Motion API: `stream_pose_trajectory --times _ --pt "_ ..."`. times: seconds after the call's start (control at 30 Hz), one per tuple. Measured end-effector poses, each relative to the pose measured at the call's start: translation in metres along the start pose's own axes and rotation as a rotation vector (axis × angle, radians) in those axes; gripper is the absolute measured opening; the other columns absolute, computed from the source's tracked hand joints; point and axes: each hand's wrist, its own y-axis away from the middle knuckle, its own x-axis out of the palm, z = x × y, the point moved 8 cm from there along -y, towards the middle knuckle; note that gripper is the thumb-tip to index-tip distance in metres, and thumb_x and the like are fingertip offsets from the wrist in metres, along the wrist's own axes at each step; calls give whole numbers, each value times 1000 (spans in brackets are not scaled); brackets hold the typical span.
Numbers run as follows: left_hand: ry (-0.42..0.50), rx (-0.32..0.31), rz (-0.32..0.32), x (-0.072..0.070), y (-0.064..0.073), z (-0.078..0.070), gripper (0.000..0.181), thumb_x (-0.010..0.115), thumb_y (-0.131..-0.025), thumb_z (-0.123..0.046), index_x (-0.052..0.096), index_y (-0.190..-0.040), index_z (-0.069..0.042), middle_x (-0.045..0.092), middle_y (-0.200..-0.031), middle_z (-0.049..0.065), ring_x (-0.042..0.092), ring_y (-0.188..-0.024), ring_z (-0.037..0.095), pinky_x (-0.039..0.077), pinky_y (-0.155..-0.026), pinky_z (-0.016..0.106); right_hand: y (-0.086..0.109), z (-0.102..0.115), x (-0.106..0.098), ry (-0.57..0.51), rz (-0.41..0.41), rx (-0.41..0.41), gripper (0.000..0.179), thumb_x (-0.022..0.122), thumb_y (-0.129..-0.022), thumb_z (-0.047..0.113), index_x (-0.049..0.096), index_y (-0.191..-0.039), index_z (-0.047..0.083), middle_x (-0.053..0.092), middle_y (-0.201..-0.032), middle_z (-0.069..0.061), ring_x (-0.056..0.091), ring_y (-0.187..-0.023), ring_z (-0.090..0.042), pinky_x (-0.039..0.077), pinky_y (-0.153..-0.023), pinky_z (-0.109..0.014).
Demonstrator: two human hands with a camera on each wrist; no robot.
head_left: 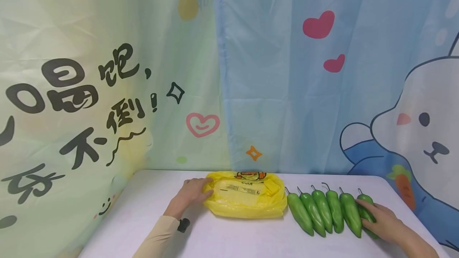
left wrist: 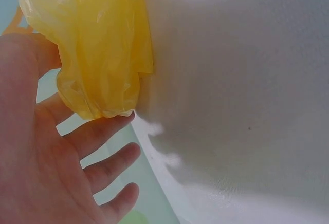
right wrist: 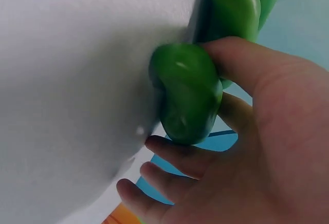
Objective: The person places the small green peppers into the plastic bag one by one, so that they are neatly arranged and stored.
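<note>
A yellow plastic bag (head_left: 247, 206) with printing on top lies at the middle of the table. My left hand (head_left: 191, 194) holds its left end between thumb and fingers; in the left wrist view the other fingers (left wrist: 115, 165) spread beneath the bag's crumpled edge (left wrist: 105, 85). To the right, several long green peppers (head_left: 322, 208) lie side by side, stems pointing away. The rightmost green pepper (right wrist: 187, 95) is between the thumb and fingers of my right hand (head_left: 385, 222). Its neighbour (right wrist: 234, 8) lies just past the thumb in the right wrist view.
All of this sits on a white table (head_left: 258, 238). Behind its far edge hangs a printed cloth (head_left: 265, 71) with hearts and a cartoon rabbit, and a second printed cloth (head_left: 157, 43) with black lettering covers the left side. A dark wrist camera (head_left: 183, 225) is on my left wrist.
</note>
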Motion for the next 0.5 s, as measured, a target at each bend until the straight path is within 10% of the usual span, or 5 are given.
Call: stream_pose_trajectory --times 0.5 --pt "8 -11 10 1 -1 0 47 61 -97 -37 59 -138 -14 65 -136 13 57 -126 38 41 -105 61 4 -6 1 2 70 155 69 73 -87 31 44 -140 -3 47 -114 -47 51 -103 -64 49 -78 -74"
